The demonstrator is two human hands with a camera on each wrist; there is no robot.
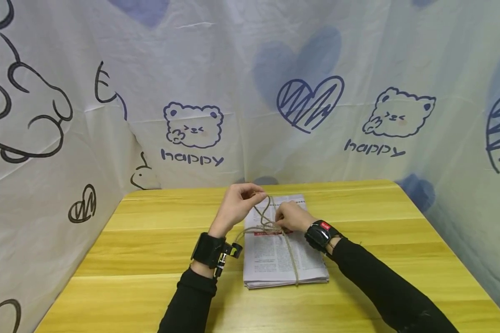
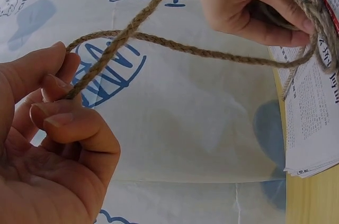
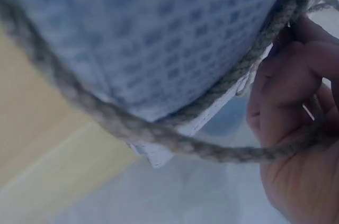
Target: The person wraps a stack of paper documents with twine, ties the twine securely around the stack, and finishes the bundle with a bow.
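A stack of folded newspapers (image 1: 268,259) lies on the table with brown twine (image 1: 290,254) tied around it. Above the far left part of the stack, my left hand (image 1: 238,203) pinches a raised length of the twine between thumb and fingers. The left wrist view shows that twine (image 2: 114,46) running from the fingertips toward the knot area. My right hand (image 1: 293,216) is low over the stack, its fingers and thumb pinching twine beside the crossing. In the right wrist view, a strand of twine (image 3: 212,152) loops into the curled right hand (image 3: 296,107); its fingertips are partly hidden.
The yellow wood-grain table (image 1: 141,259) extends around the stack on all sides. A white printed curtain (image 1: 250,92) with hearts and bears hangs behind and along both sides. Bands with small devices (image 1: 320,233) are strapped to both wrists.
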